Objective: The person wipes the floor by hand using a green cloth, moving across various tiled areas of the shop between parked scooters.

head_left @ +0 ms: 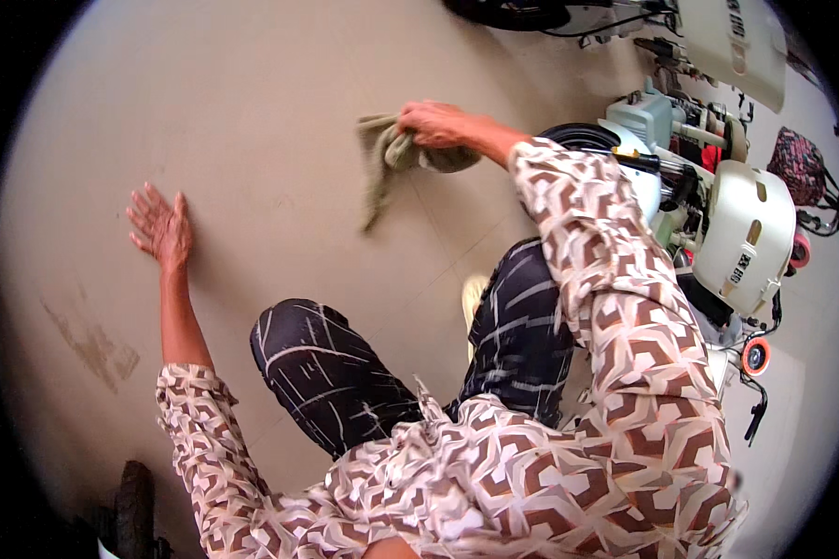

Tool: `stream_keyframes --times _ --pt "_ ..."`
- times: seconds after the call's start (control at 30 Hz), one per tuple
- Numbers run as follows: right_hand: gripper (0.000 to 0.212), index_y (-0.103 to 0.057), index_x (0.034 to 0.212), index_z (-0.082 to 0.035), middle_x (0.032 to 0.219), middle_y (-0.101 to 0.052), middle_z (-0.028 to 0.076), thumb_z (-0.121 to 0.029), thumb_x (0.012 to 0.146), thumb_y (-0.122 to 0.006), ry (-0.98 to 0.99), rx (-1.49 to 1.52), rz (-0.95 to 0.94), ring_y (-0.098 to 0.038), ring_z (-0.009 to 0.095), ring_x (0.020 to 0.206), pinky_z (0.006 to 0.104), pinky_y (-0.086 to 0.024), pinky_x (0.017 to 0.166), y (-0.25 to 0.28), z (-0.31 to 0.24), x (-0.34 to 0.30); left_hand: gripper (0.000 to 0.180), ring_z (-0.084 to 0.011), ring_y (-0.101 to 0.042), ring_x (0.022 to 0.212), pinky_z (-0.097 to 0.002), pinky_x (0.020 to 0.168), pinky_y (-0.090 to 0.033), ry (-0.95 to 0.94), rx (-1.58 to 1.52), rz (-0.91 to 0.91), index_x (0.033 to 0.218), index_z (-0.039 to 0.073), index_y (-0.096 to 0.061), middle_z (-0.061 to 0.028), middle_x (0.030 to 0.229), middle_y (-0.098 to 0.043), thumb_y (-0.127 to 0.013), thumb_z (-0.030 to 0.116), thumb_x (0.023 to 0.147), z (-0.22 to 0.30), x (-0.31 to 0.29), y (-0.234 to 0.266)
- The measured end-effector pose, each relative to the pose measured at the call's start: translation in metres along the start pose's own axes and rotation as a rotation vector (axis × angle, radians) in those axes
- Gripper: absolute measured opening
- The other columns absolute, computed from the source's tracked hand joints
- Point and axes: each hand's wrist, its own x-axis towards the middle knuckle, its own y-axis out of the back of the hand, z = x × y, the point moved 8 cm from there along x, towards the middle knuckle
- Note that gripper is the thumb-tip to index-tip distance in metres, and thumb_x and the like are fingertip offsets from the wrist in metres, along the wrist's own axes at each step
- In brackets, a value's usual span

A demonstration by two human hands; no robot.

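Observation:
My right hand (431,125) grips a bunched olive-grey cloth (378,156) over the pale beige floor, ahead of my knees. One end of the cloth hangs or trails toward me and is slightly blurred; the rest bunches under the hand. Off to the left, my left hand (163,225) is spread with its fingers apart and holds nothing. It appears to rest palm down on the floor. Between my arms are my bent knees in dark patterned trousers, with part of a pale yellow shoe (473,296) showing beside the right leg.
Several scooters with white body panels (744,238) stand along the right, near my right elbow. A dark patterned bag (796,168) is among them. At the lower left is a black tyre (135,508). A brownish smudge (98,352) marks the floor near my left forearm.

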Motion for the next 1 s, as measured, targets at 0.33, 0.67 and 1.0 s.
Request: stream_keyframes --times 0.33,0.67,1.0 --pt "0.062 -0.026 0.140 0.001 0.150 -0.010 0.024 -0.013 0.086 -0.052 -0.909 0.347 0.631 -0.010 0.050 0.136 0.0563 -0.016 0.111 -0.124 0.111 -0.114 0.077 -0.0315 0.006 0.144 -0.0591 0.110 0.000 0.031 0.048 -0.165 0.151 0.025 -0.001 -0.0048 0.158 0.006 -0.030 0.065 0.092 -0.082 -0.024 -0.037" --pt "0.077 -0.010 0.148 0.001 0.154 0.001 0.024 -0.051 0.094 -0.030 -1.768 0.540 0.644 0.001 0.037 0.144 0.0530 -0.006 0.112 -0.153 0.244 -0.168 0.090 -0.0323 0.003 0.144 -0.0451 0.115 0.000 0.030 0.127 -0.373 0.150 0.007 -0.004 -0.0143 0.157 -0.002 -0.029 0.069 0.090 -0.222 -0.003 -0.029" --pt "0.066 -0.026 0.144 -0.003 0.154 -0.013 0.019 -0.048 0.096 -0.034 -1.126 0.190 0.775 -0.013 0.032 0.143 0.0546 -0.016 0.111 -0.074 0.187 -0.085 0.104 -0.0376 0.010 0.143 -0.0615 0.109 -0.004 0.433 -0.020 -0.261 0.151 0.028 0.003 -0.0109 0.157 0.012 -0.034 0.087 0.073 -0.070 -0.026 -0.028"
